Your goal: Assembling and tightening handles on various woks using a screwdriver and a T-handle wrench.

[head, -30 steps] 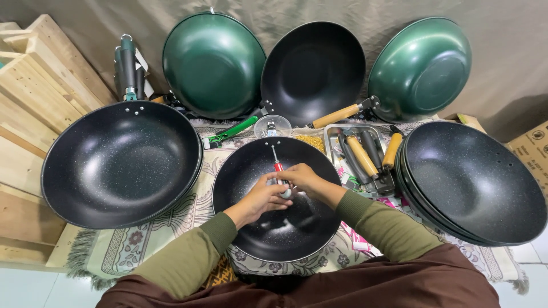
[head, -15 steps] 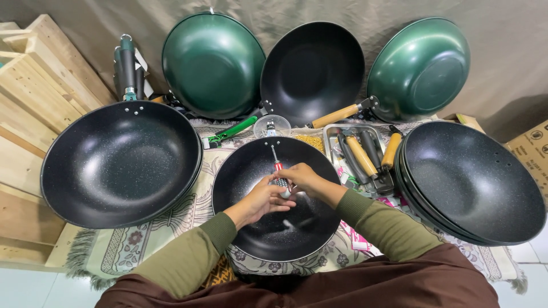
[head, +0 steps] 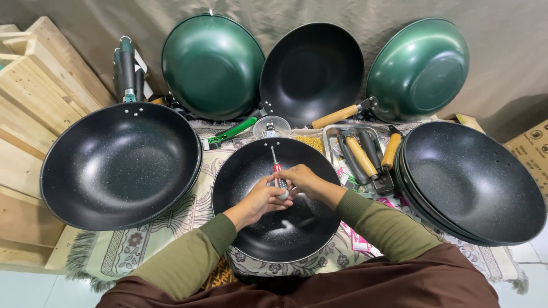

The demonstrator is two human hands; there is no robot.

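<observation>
Near the middle of the scene, on a patterned cloth (head: pixel 171 228), lies a black speckled wok (head: pixel 279 199), and both hands meet over its bowl; the left hand (head: pixel 260 199) and the right hand (head: pixel 302 179) close their fingers around the red-and-clear handle of a screwdriver (head: pixel 276 171), whose thin shaft runs away to the far rim of the wok, where its tip seems to sit at a small fastener, though that is too small to tell for sure.

The screwdriver looks light, stiff and slim; its handle is the only sensible place to hold it, and the smooth plastic could turn in a loose grip, so both hands pinch it tight. The wok, I judge, is rigid metal and fairly heavy, with a glossy coating that would scratch under a slipping tip; it has no handle showing, so the rim is the place to take it, and its rounded underside may rock on the soft cloth.

To the left rests a larger black pan (head: pixel 120 165); to the right, a stack of black woks (head: pixel 474 182); just beyond the near wok stands a metal tray (head: pixel 334 134) with wooden and dark handles; propped against the far backdrop are two green woks (head: pixel 212 65) (head: pixel 419 68) and a black one (head: pixel 313 71); wooden planks (head: pixel 34 102) lie far left.
</observation>
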